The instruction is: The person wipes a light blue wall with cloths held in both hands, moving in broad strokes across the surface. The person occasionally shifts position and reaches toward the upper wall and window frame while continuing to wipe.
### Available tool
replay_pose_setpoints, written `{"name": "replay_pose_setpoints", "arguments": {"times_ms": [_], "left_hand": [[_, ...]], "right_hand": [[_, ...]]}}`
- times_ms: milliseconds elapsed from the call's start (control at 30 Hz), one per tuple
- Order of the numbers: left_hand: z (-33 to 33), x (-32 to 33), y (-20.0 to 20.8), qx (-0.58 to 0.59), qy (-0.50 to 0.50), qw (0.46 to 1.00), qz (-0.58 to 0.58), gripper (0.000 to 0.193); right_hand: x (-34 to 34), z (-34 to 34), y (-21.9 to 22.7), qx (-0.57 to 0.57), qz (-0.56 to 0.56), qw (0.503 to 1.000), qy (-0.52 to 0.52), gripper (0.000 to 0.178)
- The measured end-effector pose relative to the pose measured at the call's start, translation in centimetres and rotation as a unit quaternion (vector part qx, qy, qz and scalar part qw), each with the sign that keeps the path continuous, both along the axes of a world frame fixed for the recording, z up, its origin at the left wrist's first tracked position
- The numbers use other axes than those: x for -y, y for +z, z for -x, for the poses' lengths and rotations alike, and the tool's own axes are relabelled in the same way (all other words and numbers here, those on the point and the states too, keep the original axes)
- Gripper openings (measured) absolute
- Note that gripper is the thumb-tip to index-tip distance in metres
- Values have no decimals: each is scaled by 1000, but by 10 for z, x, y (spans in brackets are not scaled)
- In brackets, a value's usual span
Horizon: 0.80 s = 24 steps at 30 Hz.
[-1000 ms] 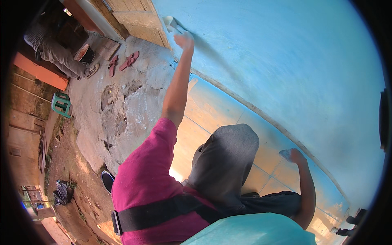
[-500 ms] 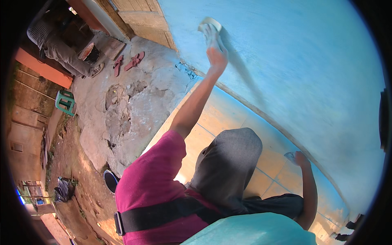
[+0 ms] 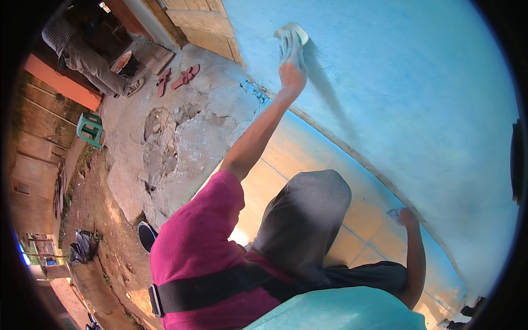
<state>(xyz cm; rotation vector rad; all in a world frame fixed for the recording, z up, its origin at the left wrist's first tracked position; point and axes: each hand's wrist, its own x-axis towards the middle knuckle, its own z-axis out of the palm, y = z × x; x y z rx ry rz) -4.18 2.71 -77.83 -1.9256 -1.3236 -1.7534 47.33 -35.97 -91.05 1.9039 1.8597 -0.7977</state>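
Observation:
My left hand (image 3: 292, 65), whitened with dust on the fingers, is stretched up to the light blue wall (image 3: 407, 88). Its fingers press a pale, curved pad (image 3: 294, 32) against the surface; whether the pad is folded sandpaper or a sponge, I cannot make out. A long shadow falls down the wall from it. Low at the right, my right hand (image 3: 407, 216) is curled close to the foot of the wall. Its fingers hold a small greyish thing (image 3: 393, 214), too blurred to name, just above the tiled floor (image 3: 352, 234).
My bent knee (image 3: 311, 209) in grey trousers rises between the arms. Left of the tiles lies broken concrete (image 3: 181, 126) with pink sandals (image 3: 185, 77). A person (image 3: 91, 60) stands by a bucket (image 3: 125, 64) near a doorway. A green stool (image 3: 90, 130) and a dark bucket (image 3: 147, 235) are further left.
The whole view has shifted slightly. My left hand and the pad have slid a little to the right along the wall. My right hand stays at about the same place.

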Motion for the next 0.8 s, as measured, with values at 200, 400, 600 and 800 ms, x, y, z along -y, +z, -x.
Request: {"name": "replay_pose_setpoints", "arguments": {"times_ms": [200, 400, 600, 800], "left_hand": [[65, -48, 77, 254, 36, 900, 352, 42], [-8, 2, -9, 104, -89, 988, 68, 51], [96, -80, -59, 111, 170, 937, 285, 38], [163, -132, -27, 273, 114, 923, 248, 40]], "right_hand": [[7, 19, 3, -22, -6, 1000, 14, 39], [11, 12, -4, 12, 56, 998, 11, 39], [-4, -9, -12, 87, 46, 995, 0, 39], [-3, 46, 35, -42, 70, 996, -33, 42]]}}
